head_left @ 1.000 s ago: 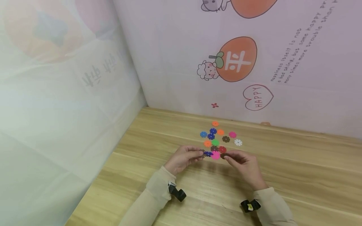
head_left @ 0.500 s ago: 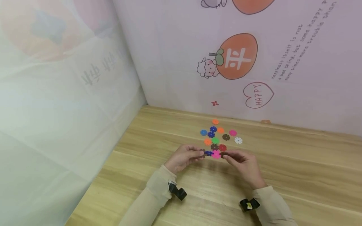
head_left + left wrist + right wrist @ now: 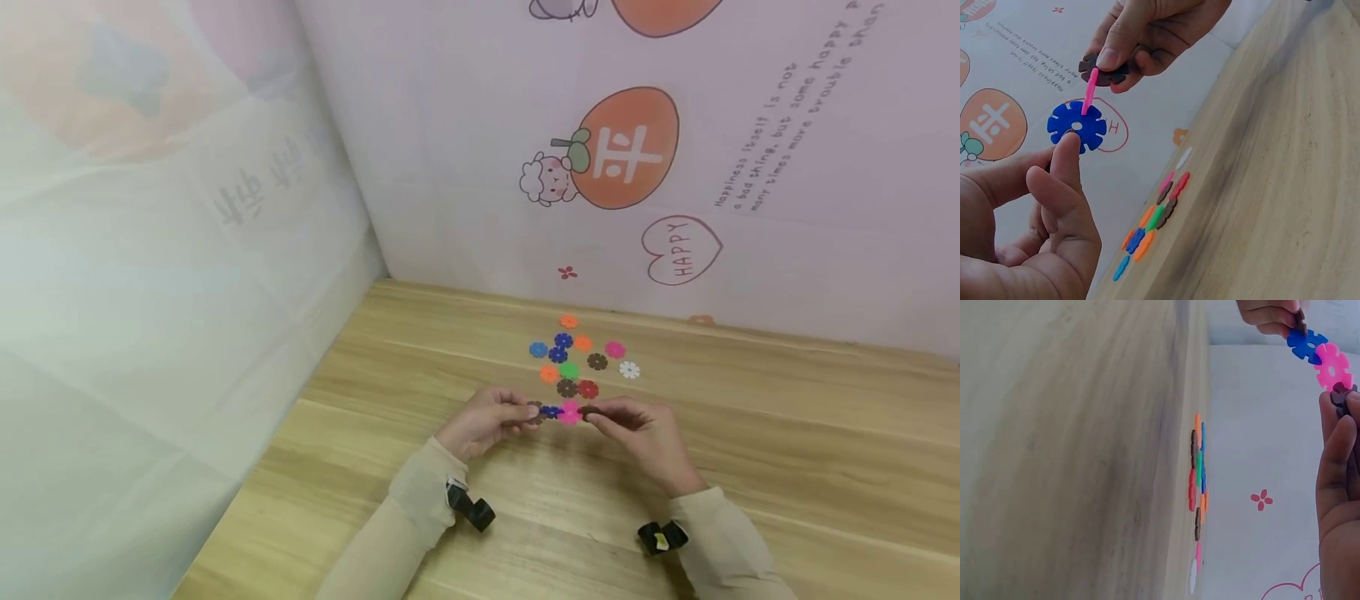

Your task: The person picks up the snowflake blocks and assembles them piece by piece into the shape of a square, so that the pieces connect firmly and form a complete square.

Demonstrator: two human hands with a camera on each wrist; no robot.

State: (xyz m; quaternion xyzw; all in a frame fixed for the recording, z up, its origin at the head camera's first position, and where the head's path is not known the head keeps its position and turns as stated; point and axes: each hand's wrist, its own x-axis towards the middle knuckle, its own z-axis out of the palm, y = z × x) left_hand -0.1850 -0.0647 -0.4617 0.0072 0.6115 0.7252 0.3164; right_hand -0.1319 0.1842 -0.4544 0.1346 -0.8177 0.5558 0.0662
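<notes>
A short chain of slotted plastic snowflake discs hangs in the air between my hands. My left hand point(image 3: 483, 421) pinches the brown disc point(image 3: 537, 413) at its left end, mostly hidden by the fingers in the left wrist view. Joined to that is a blue disc point(image 3: 1077, 125), and then a bright pink disc point(image 3: 570, 413) set at an angle to it. With thumb and fingers, my right hand point(image 3: 651, 437) grips the dark brown disc point(image 3: 1105, 77) at the right end, which meets the pink one's edge. How deep their slots sit together cannot be told.
Several loose discs lie flat on the wooden table point(image 3: 420, 342) beyond my hands, among them a green disc point(image 3: 569, 370), a red disc point(image 3: 588, 389) and a white disc point(image 3: 629, 369). Printed cloth point(image 3: 465, 167) hangs behind the table and along its left side.
My right hand has come very slightly leftward with its brown disc against the pink one. The left hand has hardly moved, and the head view has shifted a little.
</notes>
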